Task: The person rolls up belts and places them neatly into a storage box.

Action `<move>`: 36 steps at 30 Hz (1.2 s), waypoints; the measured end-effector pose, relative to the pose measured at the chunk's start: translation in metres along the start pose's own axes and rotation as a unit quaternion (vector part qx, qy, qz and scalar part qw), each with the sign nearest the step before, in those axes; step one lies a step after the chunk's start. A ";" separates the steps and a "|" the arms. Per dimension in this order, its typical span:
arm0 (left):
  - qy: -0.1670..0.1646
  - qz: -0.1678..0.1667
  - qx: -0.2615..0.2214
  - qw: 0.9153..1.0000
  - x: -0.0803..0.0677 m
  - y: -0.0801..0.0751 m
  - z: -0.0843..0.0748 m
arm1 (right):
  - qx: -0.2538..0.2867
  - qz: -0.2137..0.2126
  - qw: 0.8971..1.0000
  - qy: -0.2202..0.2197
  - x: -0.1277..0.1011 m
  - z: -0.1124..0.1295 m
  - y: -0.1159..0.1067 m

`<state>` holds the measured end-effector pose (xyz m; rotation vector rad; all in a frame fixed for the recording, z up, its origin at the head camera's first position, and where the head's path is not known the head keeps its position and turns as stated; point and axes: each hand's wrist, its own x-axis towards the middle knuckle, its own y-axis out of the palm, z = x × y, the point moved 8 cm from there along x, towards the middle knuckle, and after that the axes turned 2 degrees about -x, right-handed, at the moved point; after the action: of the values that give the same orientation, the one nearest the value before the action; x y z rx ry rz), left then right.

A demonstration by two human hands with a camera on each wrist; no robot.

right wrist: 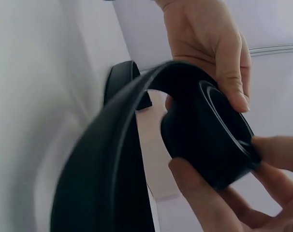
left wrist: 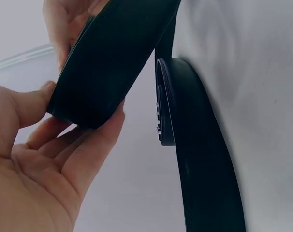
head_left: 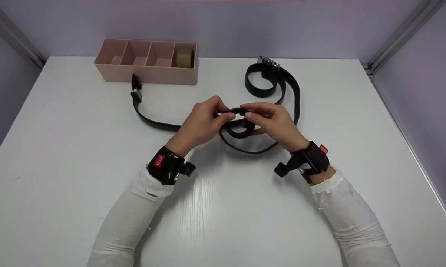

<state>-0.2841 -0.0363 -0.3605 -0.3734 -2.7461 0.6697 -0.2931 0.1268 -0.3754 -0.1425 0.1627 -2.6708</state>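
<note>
Both hands are raised near the middle of the table, around a rolled part of a black belt (head_left: 240, 137). My left hand (head_left: 203, 121) pinches the roll's left side between thumb and fingers. On the other side, my right hand (head_left: 274, 120) pinches it too. The roll (right wrist: 199, 140) is wound in several layers in the right wrist view, and a strap (right wrist: 95, 154) runs from it toward the camera. In the left wrist view, the left hand (left wrist: 45, 159) grips the wide band (left wrist: 108, 63) by its edges. Which strap joins the roll is partly hidden by the hands.
A pink divided box (head_left: 148, 74) stands at the back left, with a tape roll (head_left: 184, 57) in its right compartment. A black strap (head_left: 154, 123) with a metal piece (head_left: 138, 93) lies before it. Another loosely curled strap (head_left: 297, 98) with a silver buckle (head_left: 269, 62) lies back right.
</note>
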 end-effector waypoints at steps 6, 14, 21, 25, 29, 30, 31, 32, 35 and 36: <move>-0.016 0.041 0.019 0.999 -0.001 0.006 0.002 | -0.077 0.048 0.996 0.009 -0.007 0.017 0.010; -0.026 0.025 -0.006 0.999 -0.001 0.004 0.002 | -0.042 0.017 0.999 -0.007 -0.003 0.012 0.007; -0.061 -0.003 -0.036 0.997 -0.001 0.001 0.007 | 0.027 -0.048 0.998 -0.012 0.002 -0.006 -0.006; -0.076 -0.010 -0.060 0.995 0.000 0.001 0.010 | 0.066 -0.067 0.995 -0.007 0.003 -0.009 -0.010; -0.058 -0.013 -0.051 0.997 0.000 0.001 0.008 | 0.067 -0.057 0.996 -0.005 0.003 -0.009 -0.009; -0.051 -0.014 -0.044 0.998 0.000 0.000 0.007 | 0.060 -0.052 0.997 -0.006 0.003 -0.008 -0.009; -0.045 -0.014 -0.035 0.998 0.000 0.000 0.006 | 0.053 -0.047 0.997 -0.008 0.003 -0.007 -0.009; -0.042 -0.013 -0.028 0.999 0.000 0.000 0.006 | 0.046 -0.041 0.998 -0.009 0.003 -0.006 -0.009; -0.037 -0.004 -0.011 0.999 0.000 0.000 0.004 | 0.021 -0.021 1.000 -0.011 0.003 -0.003 -0.008; -0.036 0.003 -0.006 0.999 0.000 0.001 0.004 | 0.008 -0.013 1.000 -0.010 0.002 -0.002 -0.008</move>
<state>-0.2849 -0.0373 -0.3640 -0.3676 -2.8192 0.6820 -0.2989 0.1327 -0.3767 -0.1685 0.1340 -2.6940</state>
